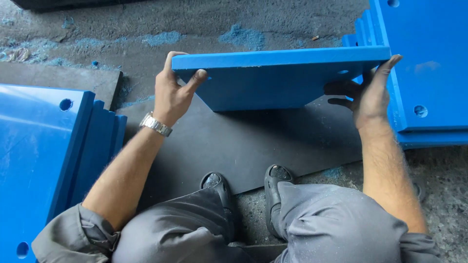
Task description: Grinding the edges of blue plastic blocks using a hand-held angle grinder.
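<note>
A thick blue plastic panel point(273, 80) stands tilted on its lower edge over a black mat point(253, 146). My left hand point(171, 92) grips its upper left corner, thumb on the near face. At the panel's right end my right hand point(368, 92) clasps the edge, with the fingers curled behind it. A small round hole point(342, 72) shows near the panel's right end. A metal watch point(155, 124) sits on my left wrist.
A stack of blue panels with holes point(44, 146) lies at the left. Another stack point(424, 68) lies at the right. My knees in grey trousers and black shoes point(219, 187) rest on the mat's near edge. Blue shavings point(243, 36) dust the grey floor.
</note>
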